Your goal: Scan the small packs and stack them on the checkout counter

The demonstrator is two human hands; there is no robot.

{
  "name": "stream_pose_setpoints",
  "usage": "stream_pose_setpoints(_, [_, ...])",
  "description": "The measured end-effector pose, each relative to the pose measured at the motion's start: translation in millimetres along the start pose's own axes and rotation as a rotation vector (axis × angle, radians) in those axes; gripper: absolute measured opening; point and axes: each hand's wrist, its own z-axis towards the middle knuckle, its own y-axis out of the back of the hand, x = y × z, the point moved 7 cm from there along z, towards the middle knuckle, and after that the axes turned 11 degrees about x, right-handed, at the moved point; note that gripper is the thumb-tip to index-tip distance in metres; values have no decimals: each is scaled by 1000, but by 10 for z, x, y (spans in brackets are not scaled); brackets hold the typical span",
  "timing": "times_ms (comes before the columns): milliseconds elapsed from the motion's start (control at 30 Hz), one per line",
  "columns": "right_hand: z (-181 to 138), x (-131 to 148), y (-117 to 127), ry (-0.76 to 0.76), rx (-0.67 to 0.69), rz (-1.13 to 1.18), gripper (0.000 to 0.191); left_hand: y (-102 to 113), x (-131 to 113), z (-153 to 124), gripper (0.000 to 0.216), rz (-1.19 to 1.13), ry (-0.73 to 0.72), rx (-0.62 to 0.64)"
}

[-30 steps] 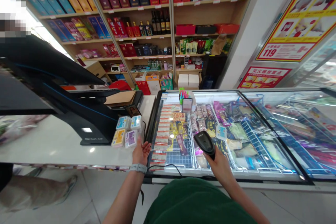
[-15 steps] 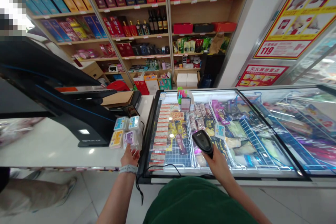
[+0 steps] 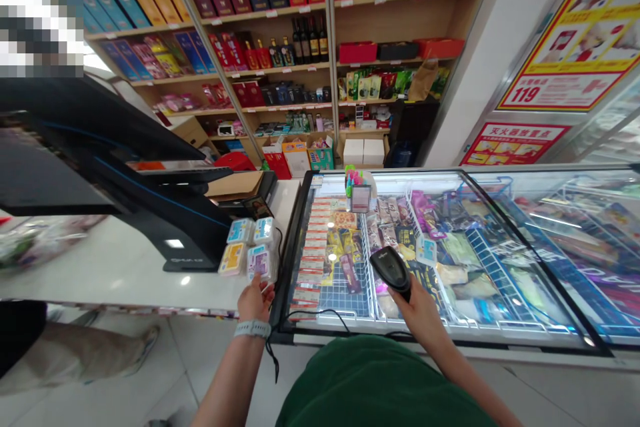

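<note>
My right hand (image 3: 419, 307) is wrapped round the handle of a black barcode scanner (image 3: 391, 269), held above the glass top of a freezer. On the white counter to the left stand small clear plastic boxes in stacks. A purple-labelled plastic box (image 3: 259, 257) is at the front right, a yellow-labelled box (image 3: 232, 258) beside it, and blue-labelled boxes (image 3: 240, 231) behind. My left hand (image 3: 254, 300) grips the front edge of the purple-labelled box, thumb on its label and the other fingers curled below. Some of its fingertips are hidden.
A black checkout terminal (image 3: 165, 213) stands on the counter (image 3: 125, 287). Red-and-white price tags (image 3: 307, 260) line the left of the freezer glass, near a black cable. One blue-labelled box (image 3: 426, 250) lies on the glass. A person's leg (image 3: 85, 350) shows at lower left.
The whole view has shifted slightly, so everything appears a little further right. My left hand stays at the purple-labelled box, and the scanner remains in my right hand over the freezer.
</note>
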Motion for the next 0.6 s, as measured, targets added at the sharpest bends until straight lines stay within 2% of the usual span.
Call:
stream_pose_setpoints(133, [-7,-2,-5,5,7,-9,28,-96,45,-164,20,32,-47,75])
stream_pose_setpoints(267, [-22,-6,8,2,4,0,28,-293,111,-249,20,28,-88,208])
stream_pose_setpoints(400, [-33,-14,37,-10,-11,7,27,-544,157,-264,25,-18,-124,352])
stream_pose_setpoints(600, [-39,-42,68,-18,-17,12,30,-839,193,-235,25,26,-165,444])
